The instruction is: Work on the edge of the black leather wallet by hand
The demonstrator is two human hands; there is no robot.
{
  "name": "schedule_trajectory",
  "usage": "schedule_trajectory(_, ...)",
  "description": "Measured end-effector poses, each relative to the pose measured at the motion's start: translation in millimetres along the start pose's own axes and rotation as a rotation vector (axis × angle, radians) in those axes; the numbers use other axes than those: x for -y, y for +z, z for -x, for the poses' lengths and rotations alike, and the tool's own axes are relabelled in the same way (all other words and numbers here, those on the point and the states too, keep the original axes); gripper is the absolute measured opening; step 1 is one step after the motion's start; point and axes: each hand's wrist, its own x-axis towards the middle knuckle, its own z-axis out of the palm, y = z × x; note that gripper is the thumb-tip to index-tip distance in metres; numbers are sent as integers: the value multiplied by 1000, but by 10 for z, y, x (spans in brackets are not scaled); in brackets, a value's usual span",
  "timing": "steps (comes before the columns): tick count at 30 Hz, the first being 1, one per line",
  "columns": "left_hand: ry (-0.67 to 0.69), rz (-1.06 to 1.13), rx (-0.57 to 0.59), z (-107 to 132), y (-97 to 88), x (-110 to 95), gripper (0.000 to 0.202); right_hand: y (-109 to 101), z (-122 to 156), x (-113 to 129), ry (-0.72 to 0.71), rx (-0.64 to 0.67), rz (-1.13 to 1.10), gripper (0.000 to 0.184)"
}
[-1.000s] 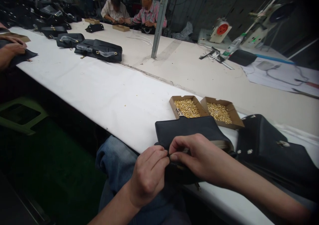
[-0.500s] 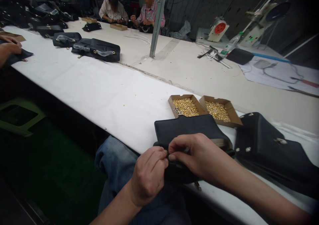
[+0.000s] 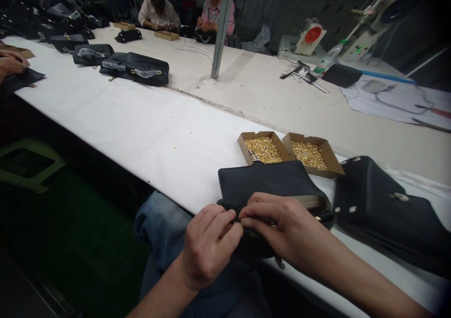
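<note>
A small black handbag (image 3: 268,182) with its flap open lies at the near edge of the white table (image 3: 148,130), partly over my lap. My left hand (image 3: 209,245) is closed in a pinch at the bag's near edge. My right hand (image 3: 282,226) is closed on the same edge, fingertips meeting those of the left hand. What sits between the fingertips is too small to make out. Just beyond the bag stand two open cardboard boxes (image 3: 319,156) of small gold metal parts.
A second black bag (image 3: 384,214) lies to the right. Several black bags (image 3: 141,69) sit further up the table. Another person's hand (image 3: 12,64) rests on black material at far left. Two people sit at the far end. A metal post (image 3: 221,27) stands mid-table.
Both hands have shifted slightly lower on the bag's near edge and stay pinched together. The view has drifted a little. The bag and boxes remain in place.
</note>
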Motion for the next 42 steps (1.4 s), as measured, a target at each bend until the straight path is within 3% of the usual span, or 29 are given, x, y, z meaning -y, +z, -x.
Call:
schedule_trajectory(21, 87, 2, 42, 257, 33, 51, 26, 45, 88, -76, -26, -30, -83, 24)
schedule_trajectory(42, 151, -41, 60, 85, 21, 31, 28, -37, 120, -41, -37, -43, -70, 21)
